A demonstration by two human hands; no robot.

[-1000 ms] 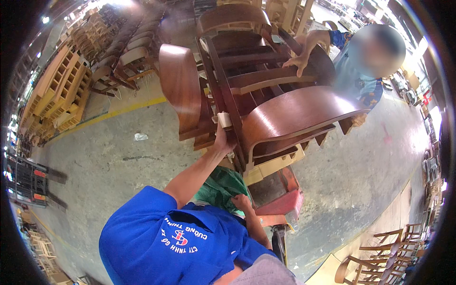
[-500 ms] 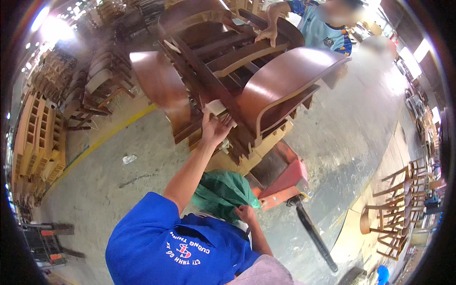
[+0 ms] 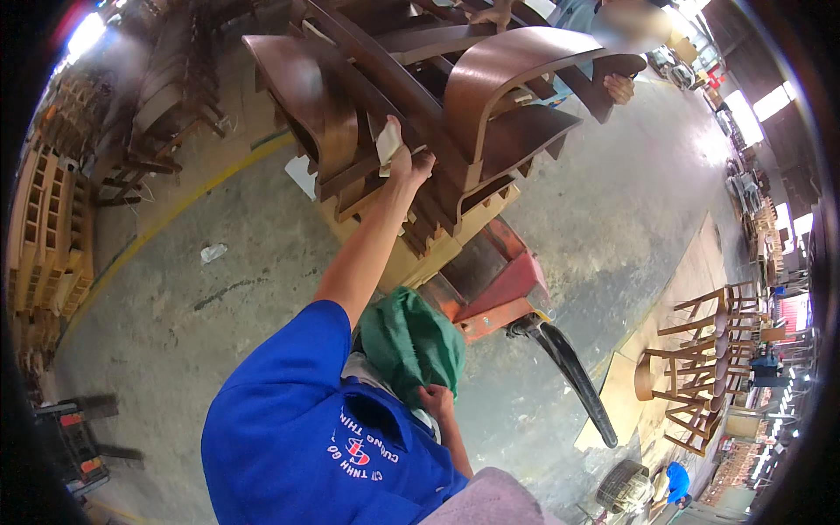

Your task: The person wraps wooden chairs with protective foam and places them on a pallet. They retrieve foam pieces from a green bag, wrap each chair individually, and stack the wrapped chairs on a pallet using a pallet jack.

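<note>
The left hand is raised with the arm stretched out, and its fingers are closed on a small pale pad, pressed against the dark brown wooden chairs that are stacked on a pallet truck. The pad sticks out just above the fingers and touches a chair frame; a curved seat back is just to the right of the grip. The right hand is low, near the body, and it is closed on a green cloth, which bunches above the fingers. Beyond the stack, another person's hand rests on a chair.
</note>
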